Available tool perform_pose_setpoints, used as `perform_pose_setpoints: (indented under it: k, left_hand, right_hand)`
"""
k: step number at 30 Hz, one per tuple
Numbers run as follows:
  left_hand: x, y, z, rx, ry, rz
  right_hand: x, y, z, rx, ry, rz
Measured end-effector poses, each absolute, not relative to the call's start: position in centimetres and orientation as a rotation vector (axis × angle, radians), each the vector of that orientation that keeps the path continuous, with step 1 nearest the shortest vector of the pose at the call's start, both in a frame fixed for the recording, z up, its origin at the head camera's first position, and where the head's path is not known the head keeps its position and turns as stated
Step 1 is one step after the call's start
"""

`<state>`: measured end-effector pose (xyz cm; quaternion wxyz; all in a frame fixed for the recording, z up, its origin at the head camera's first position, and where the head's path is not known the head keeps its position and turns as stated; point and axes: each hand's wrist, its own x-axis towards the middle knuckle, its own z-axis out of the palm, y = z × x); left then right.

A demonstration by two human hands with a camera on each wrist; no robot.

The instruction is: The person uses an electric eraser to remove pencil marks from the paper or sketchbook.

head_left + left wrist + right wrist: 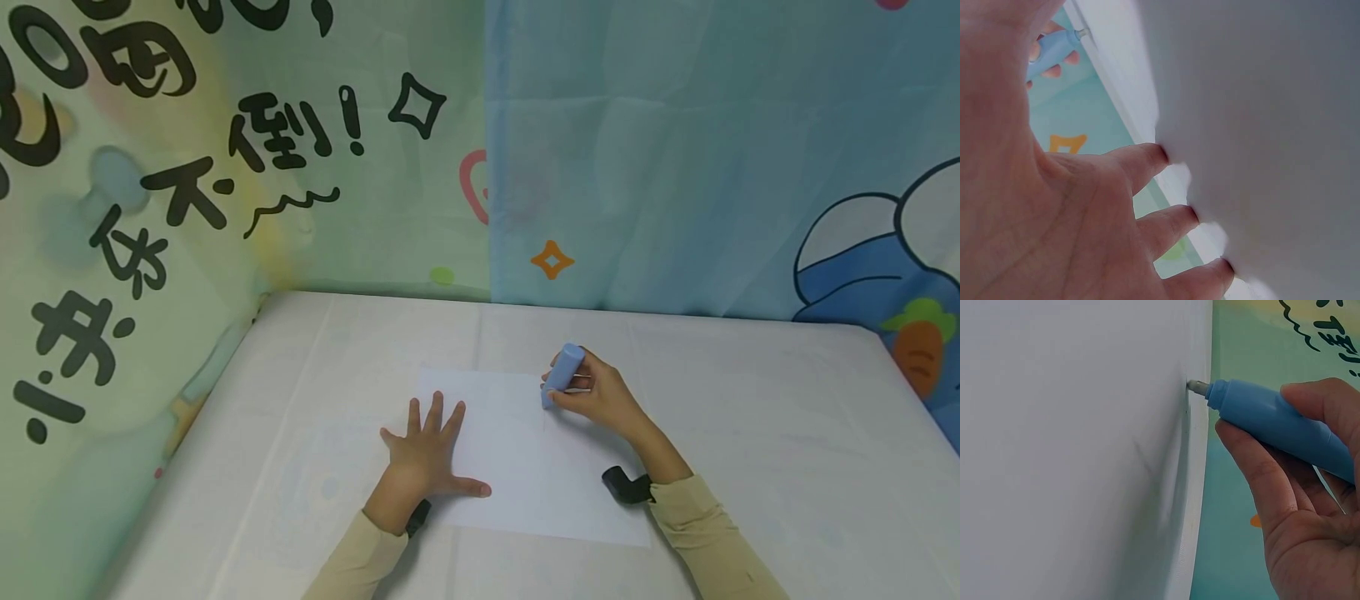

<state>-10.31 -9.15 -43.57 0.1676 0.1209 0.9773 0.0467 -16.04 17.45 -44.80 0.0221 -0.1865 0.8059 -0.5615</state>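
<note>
My right hand (603, 396) grips a thick light-blue pen (564, 373) between thumb and fingers, over the top right part of a white sheet of paper (517, 467). In the right wrist view, the pen (1272, 415) narrows to a stepped collar and a short metal tip (1197, 387), right at the white surface. My left hand (423, 458) rests on the left side of the sheet with its fingers spread wide. Its fingertips (1154, 153) press down in the left wrist view. A faint thin grey mark (1141, 450) shows on the white surface.
A white cloth (330, 375) covers the table under the sheet. Printed fabric backdrops (637, 167) with lettering and drawings stand behind and to the left. A black wrist device (628, 486) sits at the right cuff, with another (418, 517) under the left wrist.
</note>
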Motion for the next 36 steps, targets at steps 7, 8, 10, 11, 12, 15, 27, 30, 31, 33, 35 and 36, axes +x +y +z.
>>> perform_pose_setpoints:
  k: [7,8,10,11,12,15,27,30,31,33,35,36]
  left_hand:
    - [-10.34,-9.11,-43.56,0.344,2.779,0.114]
    - [-10.36,-9.11,-43.55,0.345,2.779,0.111]
    - [-10.38,-9.13,-43.52,0.346,2.78,0.107]
    - [-10.39,-9.13,-43.51,0.347,2.78,0.106]
    - [-10.4,-9.14,-43.5,0.348,2.781,0.106]
    - [-10.4,-9.2,-43.51,0.348,2.778,0.109]
    - [-10.42,-9.16,-43.44,0.338,2.785,0.111]
    - [-10.38,-9.17,-43.41,0.343,2.785,0.112]
    - [-10.36,-9.17,-43.39,0.344,2.785,0.113]
    - [-10.33,-9.16,-43.35,0.348,2.785,0.119]
    - [-10.32,-9.14,-43.38,0.349,2.784,0.122]
    - [-10.31,-9.14,-43.41,0.35,2.784,0.123]
  right_hand:
    - [-16.01,17.47,-44.76,-0.58,2.494,-1.743]
    - [-16.02,17.47,-44.75,-0.582,2.494,-1.743]
    - [-16.04,17.45,-44.74,-0.583,2.493,-1.745]
    - [-16.05,17.44,-44.74,-0.584,2.492,-1.745]
    - [-16.06,17.42,-44.73,-0.585,2.491,-1.746]
    - [-16.08,17.39,-44.7,-0.586,2.484,-1.748]
    - [-16.05,17.32,-44.65,-0.59,2.477,-1.741]
    - [-15.98,17.33,-44.7,-0.591,2.482,-1.737]
    - [-15.95,17.34,-44.72,-0.591,2.483,-1.736]
    - [-15.91,17.37,-44.77,-0.591,2.483,-1.737]
    - [-15.88,17.39,-44.8,-0.59,2.483,-1.738]
    - [-15.87,17.4,-44.81,-0.589,2.484,-1.736]
